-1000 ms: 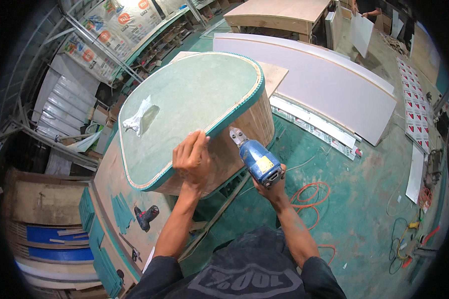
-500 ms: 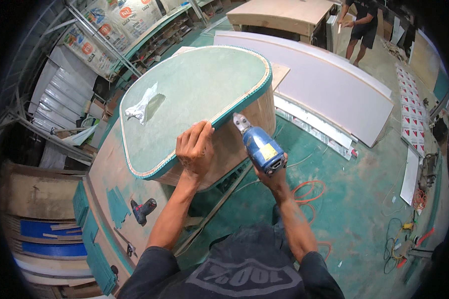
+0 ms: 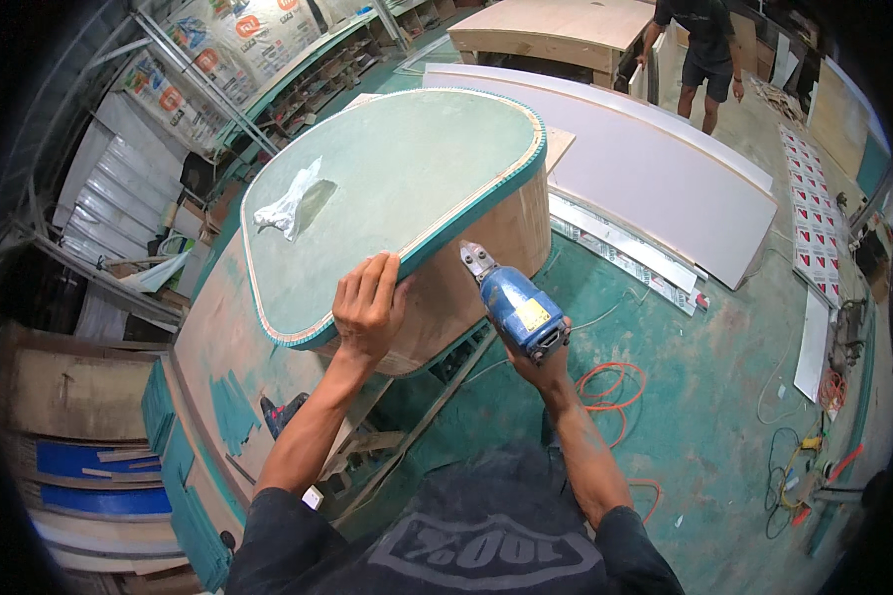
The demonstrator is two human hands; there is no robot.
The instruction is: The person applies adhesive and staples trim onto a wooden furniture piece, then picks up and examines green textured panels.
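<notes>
Before me stands a large rounded plywood cabinet body (image 3: 501,230) with a pale green top (image 3: 387,164). A teal strip (image 3: 456,216) runs around its rim. My left hand (image 3: 369,307) is closed over the near edge, fingers on top and tips at the rim; the thumb is mostly hidden. My right hand (image 3: 543,362) grips a blue tool (image 3: 516,307), which looks like a nail gun, with a yellow label and a metal nose. The nose points at the plywood side just below the rim; I cannot tell whether it touches. A crumpled white plastic bag (image 3: 286,203) lies on the top.
A drill (image 3: 282,412), partly behind my left forearm, and teal strips (image 3: 233,412) lie on the bench at left. An orange hose (image 3: 620,372) coils on the floor. A white curved panel (image 3: 655,164) leans beyond. Another person (image 3: 702,59) stands at the far right.
My left hand has slid left and a little nearer along the rim. The tool's nose has dropped slightly. My left forearm now partly covers the drill. The other person has moved and lowered a hand.
</notes>
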